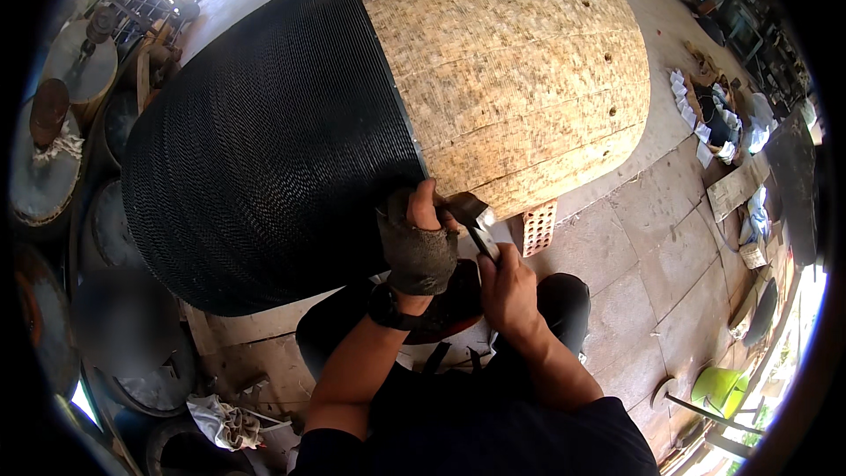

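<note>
At the black winding (pixel 273 150) edge, tan drum (pixel 520 62): gloved left grip (pixel 419 251) curled, cannot tell on what. Right grip (pixel 510 286) closed around hammer-like tool (pixel 480 231).

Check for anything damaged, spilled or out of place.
No clear spill or damage shows. The left hand wears a dark glove while the right hand is bare, an odd mismatch. Right of the drum, loose scraps lie untidily on the floor.

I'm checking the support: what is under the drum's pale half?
A reddish block with holes shows partly beneath the pale half; whatever lies farther underneath is covered, including any contact.
</note>
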A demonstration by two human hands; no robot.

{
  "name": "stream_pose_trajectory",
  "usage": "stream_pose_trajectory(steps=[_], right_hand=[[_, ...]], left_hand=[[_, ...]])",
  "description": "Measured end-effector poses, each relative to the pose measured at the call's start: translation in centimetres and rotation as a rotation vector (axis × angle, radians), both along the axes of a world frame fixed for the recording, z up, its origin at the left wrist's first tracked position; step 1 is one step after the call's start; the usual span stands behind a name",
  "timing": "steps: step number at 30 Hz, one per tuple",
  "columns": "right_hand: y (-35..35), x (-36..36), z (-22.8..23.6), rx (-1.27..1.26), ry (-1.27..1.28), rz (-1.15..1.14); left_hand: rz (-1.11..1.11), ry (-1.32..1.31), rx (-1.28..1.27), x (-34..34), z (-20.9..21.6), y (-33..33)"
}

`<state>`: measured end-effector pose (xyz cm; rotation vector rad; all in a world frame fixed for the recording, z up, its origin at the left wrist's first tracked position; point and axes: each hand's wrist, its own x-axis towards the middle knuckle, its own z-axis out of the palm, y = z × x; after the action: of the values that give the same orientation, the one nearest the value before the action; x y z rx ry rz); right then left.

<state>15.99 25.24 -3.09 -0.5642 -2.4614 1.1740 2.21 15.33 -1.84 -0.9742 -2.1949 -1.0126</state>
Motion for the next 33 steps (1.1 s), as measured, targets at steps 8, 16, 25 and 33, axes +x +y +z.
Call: stream_pose_trajectory(steps=[8,16,25,33], right_hand=[[0.0,-0.1,0.0,0.020,-0.036,0.005],[0.0,0.3,1.2,0.115,0.017,0.014],[0.7,0.9,-1.9,0.249,0.197,0.072],[0.1,0.2,-1.4,0.238,0.247,0.059]], left_hand=[[0.028,-0.053,0.009,0.2,0.1,0.1],[-0.054,-0.197,-0.103,6.7,-2.3,-4.9],[-0.153,-0.263,-0.622,11.4,-9.2,-6.1],[-0.282,-0.250,-0.409,10.8,-13.2,-5.1]])
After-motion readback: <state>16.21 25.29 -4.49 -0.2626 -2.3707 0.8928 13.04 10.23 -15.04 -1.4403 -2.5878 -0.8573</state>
